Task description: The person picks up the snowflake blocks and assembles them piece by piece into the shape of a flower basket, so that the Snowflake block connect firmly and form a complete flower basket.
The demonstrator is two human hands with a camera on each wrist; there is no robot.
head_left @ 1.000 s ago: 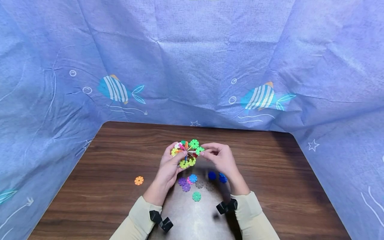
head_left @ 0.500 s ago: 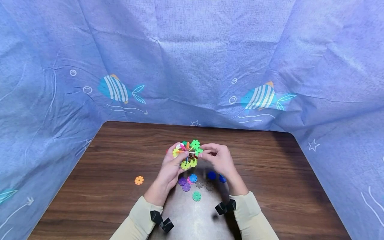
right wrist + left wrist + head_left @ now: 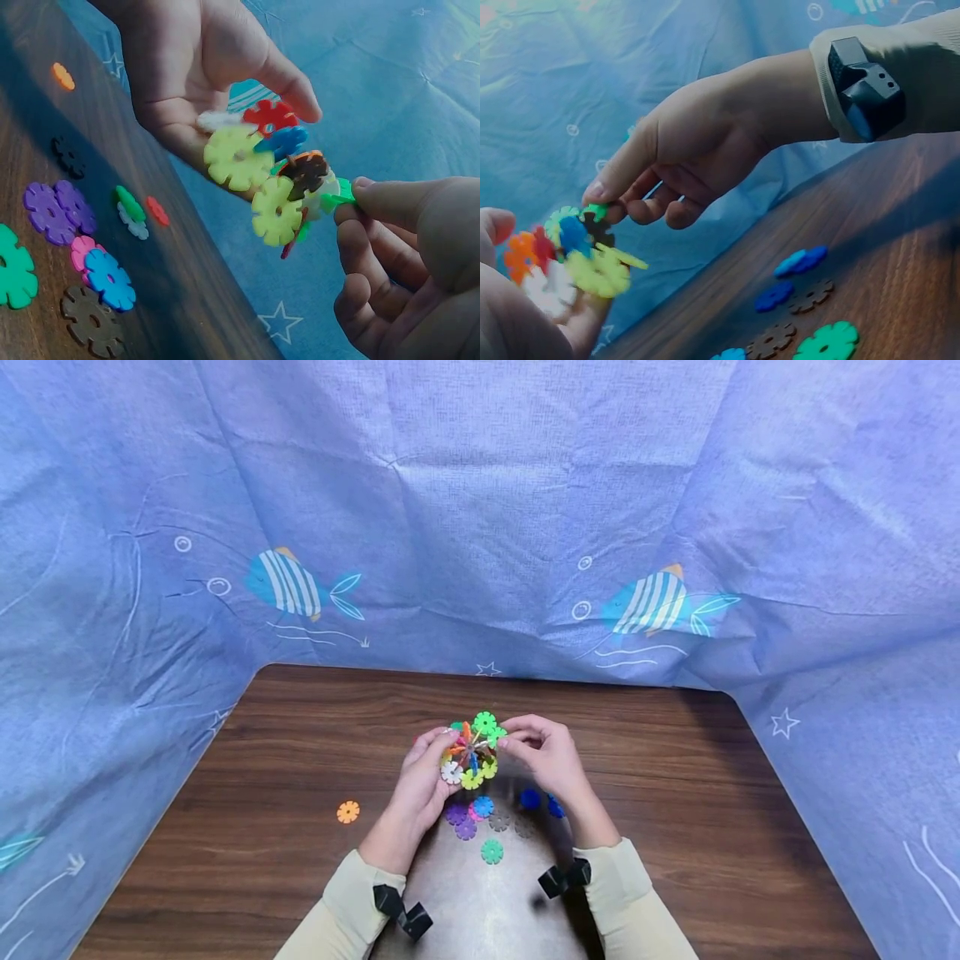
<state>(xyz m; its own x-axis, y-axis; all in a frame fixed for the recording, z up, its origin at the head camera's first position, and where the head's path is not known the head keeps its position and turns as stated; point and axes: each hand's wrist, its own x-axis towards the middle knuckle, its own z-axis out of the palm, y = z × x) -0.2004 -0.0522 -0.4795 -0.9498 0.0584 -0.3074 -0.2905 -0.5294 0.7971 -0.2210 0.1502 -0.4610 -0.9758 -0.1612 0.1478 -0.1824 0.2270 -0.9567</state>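
Above the table, my left hand [image 3: 416, 783] holds a round cluster of interlocked snowflake discs [image 3: 472, 760], with the thumb at its upper left side. Yellow, white, orange, red, blue, brown and green discs radiate from its middle. My right hand [image 3: 551, 764] is at the cluster's right side, pinching a green snowflake disc [image 3: 339, 193] between thumb and index finger. That disc sits at the cluster's edge, beside a brown disc [image 3: 304, 174]. In the right wrist view, the left fingers are mostly hidden behind the cluster.
Loose discs lie on the wooden table [image 3: 262, 760] below the hands: purple [image 3: 466, 828], light blue [image 3: 483, 807], green [image 3: 492, 852], dark blue [image 3: 529, 799] and brown [image 3: 90, 319]. One orange disc [image 3: 348, 812] lies apart at left. A blue fish-print cloth [image 3: 480, 568] hangs behind the table.
The cluster has turned in my left hand, bringing a white disc to its lower left. My left thumb has shifted from the cluster's middle to its upper left. The right hand keeps pinching the green disc.
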